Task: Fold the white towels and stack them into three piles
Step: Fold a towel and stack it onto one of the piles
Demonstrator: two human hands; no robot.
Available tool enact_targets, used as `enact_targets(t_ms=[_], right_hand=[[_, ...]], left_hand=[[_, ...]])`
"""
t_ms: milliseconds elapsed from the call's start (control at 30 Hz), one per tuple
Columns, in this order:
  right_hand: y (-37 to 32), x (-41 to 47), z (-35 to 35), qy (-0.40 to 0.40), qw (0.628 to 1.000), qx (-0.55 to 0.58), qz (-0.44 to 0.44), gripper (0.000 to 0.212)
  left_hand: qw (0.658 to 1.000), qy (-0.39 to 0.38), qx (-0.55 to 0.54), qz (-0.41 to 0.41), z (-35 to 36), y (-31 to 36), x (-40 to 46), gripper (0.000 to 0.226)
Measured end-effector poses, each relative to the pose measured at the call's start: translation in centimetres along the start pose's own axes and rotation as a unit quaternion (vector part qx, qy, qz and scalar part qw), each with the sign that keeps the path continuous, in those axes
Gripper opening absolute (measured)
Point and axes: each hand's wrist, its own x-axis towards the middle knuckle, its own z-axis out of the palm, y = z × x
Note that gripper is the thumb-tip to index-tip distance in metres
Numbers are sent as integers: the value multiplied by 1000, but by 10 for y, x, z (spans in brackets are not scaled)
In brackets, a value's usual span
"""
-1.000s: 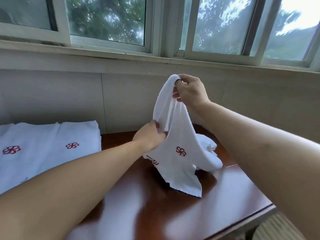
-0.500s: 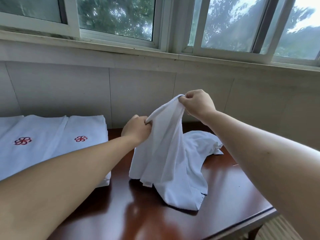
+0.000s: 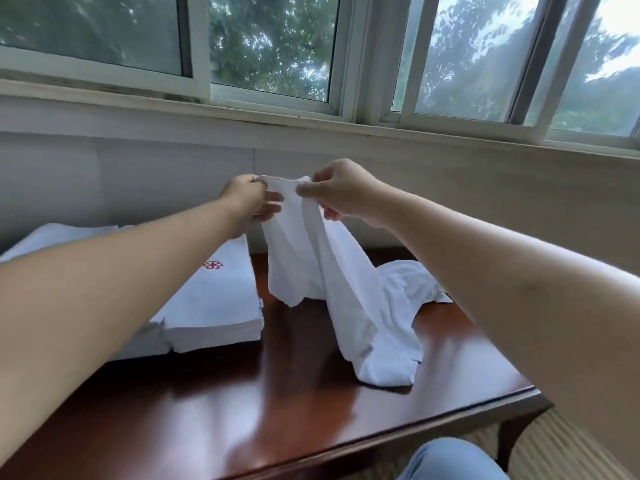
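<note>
Finding the towel's top edge

Left hand [image 3: 247,199] and right hand [image 3: 341,192] each pinch the towel [image 3: 311,258], close together, letting it hang above the worktop [image 3: 242,393] to straighten.

The left forearm covers much of the folded towel stacks [image 3: 214,306] — their count stays unclear.

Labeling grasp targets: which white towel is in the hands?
The unfolded towel hanging mid-table, pinched by both hands; the folded stack lies flat, untouched, at left.
</note>
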Motion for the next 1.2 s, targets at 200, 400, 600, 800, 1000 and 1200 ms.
enact_targets(t_ms=[200, 400, 600, 800, 1000, 1200], right_hand=[[22, -15, 104, -281, 958, 12, 48, 27], [142, -10, 169, -112, 977, 67, 171, 20], [214, -24, 200, -20, 972, 73, 220, 17], [261, -22, 190, 26, 938, 137, 318, 35], [261, -21, 183, 46, 945, -17, 324, 53], [264, -24, 184, 15, 942, -60, 331, 46]], left_hand=[[993, -40, 51, -98, -106, -73, -57, 43], [975, -85, 190, -80, -134, -161, -91, 47], [962, -64, 264, 15, -143, -204, -87, 33], [945, -78, 313, 49, -141, -209, -85, 40], [926, -95, 365, 30, -142, -210, -92, 36], [920, -116, 373, 23, -138, -210, -96, 38]])
